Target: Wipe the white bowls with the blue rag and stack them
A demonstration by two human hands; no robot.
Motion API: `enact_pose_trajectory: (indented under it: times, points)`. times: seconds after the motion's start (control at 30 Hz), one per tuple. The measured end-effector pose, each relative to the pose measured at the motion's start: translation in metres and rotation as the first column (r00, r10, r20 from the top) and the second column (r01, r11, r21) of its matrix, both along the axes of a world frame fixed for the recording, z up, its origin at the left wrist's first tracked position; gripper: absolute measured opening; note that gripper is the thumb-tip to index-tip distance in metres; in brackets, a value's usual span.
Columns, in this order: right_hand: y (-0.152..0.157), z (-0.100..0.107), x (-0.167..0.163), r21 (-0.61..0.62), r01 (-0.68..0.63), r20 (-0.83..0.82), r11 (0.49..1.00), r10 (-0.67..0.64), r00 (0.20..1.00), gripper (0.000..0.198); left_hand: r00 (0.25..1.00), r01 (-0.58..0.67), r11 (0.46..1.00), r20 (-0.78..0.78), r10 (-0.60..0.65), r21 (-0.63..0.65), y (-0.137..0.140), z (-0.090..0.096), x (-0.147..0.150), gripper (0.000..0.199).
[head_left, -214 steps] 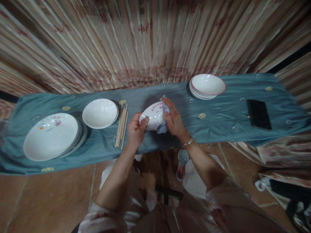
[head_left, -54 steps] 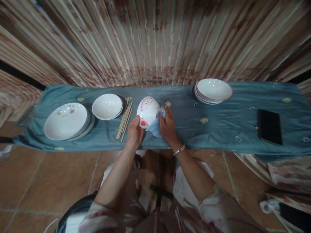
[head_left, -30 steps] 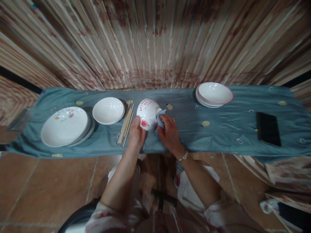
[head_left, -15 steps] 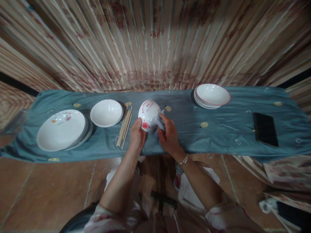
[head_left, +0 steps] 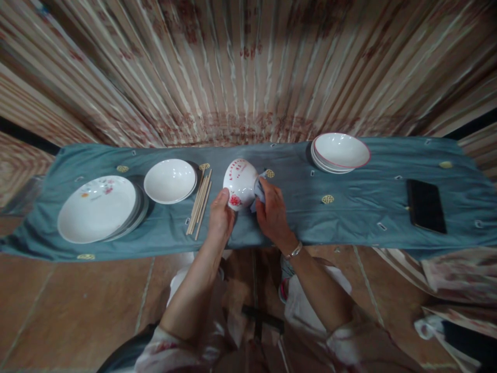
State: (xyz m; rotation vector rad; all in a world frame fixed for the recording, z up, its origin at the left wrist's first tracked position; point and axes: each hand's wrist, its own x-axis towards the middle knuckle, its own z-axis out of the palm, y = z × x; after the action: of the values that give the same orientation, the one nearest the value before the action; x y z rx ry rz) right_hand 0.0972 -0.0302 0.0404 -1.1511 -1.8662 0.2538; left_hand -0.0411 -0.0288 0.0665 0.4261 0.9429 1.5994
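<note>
A white bowl (head_left: 241, 182) with red lettering and a red flower is held tilted over the table's front half, its outside turned toward me. My left hand (head_left: 222, 215) grips its lower left rim, thumb on the outer wall and the other fingers mostly hidden. At the bowl's right side, my right hand (head_left: 272, 210) clasps a grey-blue cloth (head_left: 260, 192) that touches the bowl. Just left of my left hand lie several wooden chopsticks (head_left: 200, 203) on the tablecloth.
White bowls (head_left: 170, 181) are stacked left of the chopsticks, with a stack of large floral plates (head_left: 97, 207) beyond. Red-rimmed bowls (head_left: 340, 151) stand stacked at the back right. A black phone (head_left: 426, 206) lies far right on the teal tablecloth (head_left: 361, 207). A pleated curtain (head_left: 248, 83) hangs behind.
The bowl has shifted and turned slightly to the right with my left hand. My right hand and the cloth have slid a little right along the bowl's edge.
</note>
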Motion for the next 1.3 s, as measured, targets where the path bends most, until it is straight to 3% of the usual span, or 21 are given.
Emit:
enact_pose_trajectory:
  times: [0.67,1.3]
  points:
    - [-0.004,0.001,0.006,-0.101,0.059,-0.021,0.993,-0.061,0.998,0.041,1.0,-0.026,1.0,0.012,0.026,-0.014,0.002,-0.001,-0.001,0.036]
    - [-0.012,0.012,0.004,-0.033,-0.04,-0.106,0.999,0.036,0.994,0.043,0.999,0.016,1.0,-0.027,-0.016,0.009,0.0,0.004,0.001,0.033]
